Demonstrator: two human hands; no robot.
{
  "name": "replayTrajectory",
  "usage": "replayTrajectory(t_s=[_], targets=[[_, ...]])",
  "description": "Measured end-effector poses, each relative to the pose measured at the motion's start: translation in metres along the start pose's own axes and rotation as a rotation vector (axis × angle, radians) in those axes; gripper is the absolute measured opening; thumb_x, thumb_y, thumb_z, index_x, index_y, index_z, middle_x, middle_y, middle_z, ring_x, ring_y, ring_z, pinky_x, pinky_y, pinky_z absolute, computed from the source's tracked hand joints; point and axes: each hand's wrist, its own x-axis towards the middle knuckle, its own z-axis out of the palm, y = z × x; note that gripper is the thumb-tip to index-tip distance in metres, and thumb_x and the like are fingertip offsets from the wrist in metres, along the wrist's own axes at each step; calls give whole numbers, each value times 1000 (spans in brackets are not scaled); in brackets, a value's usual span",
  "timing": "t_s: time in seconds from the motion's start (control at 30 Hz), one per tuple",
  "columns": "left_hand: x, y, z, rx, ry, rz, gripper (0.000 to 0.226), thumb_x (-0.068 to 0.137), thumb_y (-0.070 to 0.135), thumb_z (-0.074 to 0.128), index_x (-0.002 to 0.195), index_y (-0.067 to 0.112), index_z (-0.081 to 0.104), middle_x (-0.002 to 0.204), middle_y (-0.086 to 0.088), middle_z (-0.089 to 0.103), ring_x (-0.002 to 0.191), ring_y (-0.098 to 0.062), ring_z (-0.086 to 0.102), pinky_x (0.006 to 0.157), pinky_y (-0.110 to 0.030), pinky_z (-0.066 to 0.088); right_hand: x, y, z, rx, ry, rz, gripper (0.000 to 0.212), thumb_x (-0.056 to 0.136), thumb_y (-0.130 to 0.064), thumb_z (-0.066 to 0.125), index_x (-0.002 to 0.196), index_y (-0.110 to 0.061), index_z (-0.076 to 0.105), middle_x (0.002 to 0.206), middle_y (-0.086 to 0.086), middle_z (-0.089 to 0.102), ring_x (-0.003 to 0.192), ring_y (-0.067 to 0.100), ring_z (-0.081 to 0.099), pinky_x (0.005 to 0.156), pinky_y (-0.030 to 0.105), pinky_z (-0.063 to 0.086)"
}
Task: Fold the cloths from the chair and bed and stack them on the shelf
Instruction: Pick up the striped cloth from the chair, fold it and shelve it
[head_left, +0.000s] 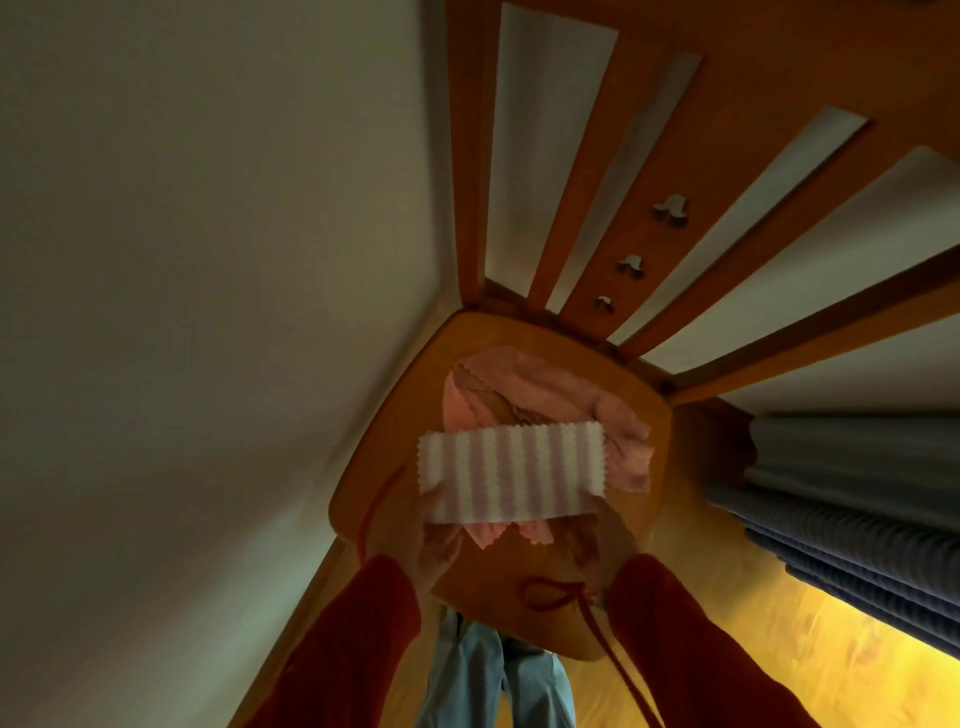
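A striped white and pale purple cloth (511, 474) with zigzag edges is held flat above the wooden chair seat (395, 415). My left hand (439, 543) pinches its lower left corner from beneath. My right hand (589, 545) holds its lower right edge, mostly hidden under the cloth. A crumpled pink cloth (540, 395) lies on the seat behind and under the striped one, with pink corners (498, 532) hanging out below it.
The chair's slatted backrest (639, 208) rises ahead against a white wall (208, 260). Blue-grey curtain folds (852, 509) hang at the right above a yellow floor (779, 649). Red drawstrings (558, 597) dangle from my red sleeves.
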Motion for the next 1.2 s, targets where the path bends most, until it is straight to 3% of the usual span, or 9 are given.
replayTrajectory(t_s=[0.13, 0.23, 0.37, 0.5, 0.57, 0.77, 0.87, 1.0, 1.2], targets=[[-4, -9, 6, -119, -3, -53, 57, 69, 8, 85, 120, 17, 62, 117, -10, 67, 109, -30, 63, 90, -51, 52, -8, -2, 7, 201, -113, 76, 15, 92, -19, 64, 97, -5, 62, 79, 5, 57, 60, 16, 51, 43, 23, 42], [-8, -16, 9, -193, -70, -78, 35, 77, 6, 77, 109, 8, 63, 102, -15, 64, 104, -28, 58, 103, -47, 45, -12, -3, 11, 302, -157, 64, 14, 91, -17, 65, 98, -6, 60, 72, 11, 58, 57, 23, 59, 60, 27, 57], [-18, -20, 17, -233, -59, -70, 18, 82, 10, 72, 96, 6, 62, 77, -9, 55, 70, -18, 53, 82, -33, 48, -28, -10, 16, 369, -97, 12, 33, 93, -10, 63, 124, -6, 54, 105, 13, 64, 97, 27, 63, 104, 42, 47], [-32, -12, 23, -39, 55, 81, 54, 79, 24, 79, 126, 14, 55, 117, -12, 66, 102, -25, 67, 86, -38, 57, -54, -23, 22, 312, -67, -140, 25, 97, -3, 54, 122, -8, 52, 105, 8, 62, 88, 21, 62, 83, 36, 52], [-49, -7, 33, 64, 68, 212, 55, 86, 30, 73, 135, 17, 52, 129, -9, 62, 113, -25, 63, 96, -39, 53, -75, -29, 28, 253, -90, -259, 18, 99, -5, 50, 112, -15, 57, 106, 1, 61, 91, 17, 61, 92, 37, 49], [-117, 3, 78, 241, -194, 533, 18, 99, 23, 55, 111, 21, 69, 108, -2, 75, 93, -13, 72, 74, -28, 56, -138, -39, 52, -58, -186, -680, 30, 98, -9, 52, 80, -28, 68, 71, -12, 70, 76, 28, 65, 76, 43, 57], [-132, -2, 93, 379, -260, 651, 27, 98, 31, 57, 121, 21, 68, 117, -4, 72, 108, -20, 68, 93, -39, 55, -146, -31, 63, -204, -257, -737, 22, 99, -23, 52, 109, -30, 71, 101, -7, 75, 97, 17, 71, 90, 47, 57], [-141, -10, 101, 456, -300, 692, 21, 100, 27, 53, 115, 29, 67, 107, 10, 74, 100, -1, 68, 76, -12, 52, -154, -25, 70, -258, -261, -779, 29, 105, -29, 42, 124, -28, 64, 112, -8, 72, 105, 5, 68, 97, 38, 55], [-143, -16, 95, 492, -276, 657, 29, 101, 25, 51, 126, 21, 65, 116, 3, 72, 102, -4, 67, 74, -8, 52, -155, -16, 65, -279, -215, -788, 36, 105, -24, 40, 138, -25, 54, 123, -10, 67, 111, 1, 64, 102, 37, 51]])
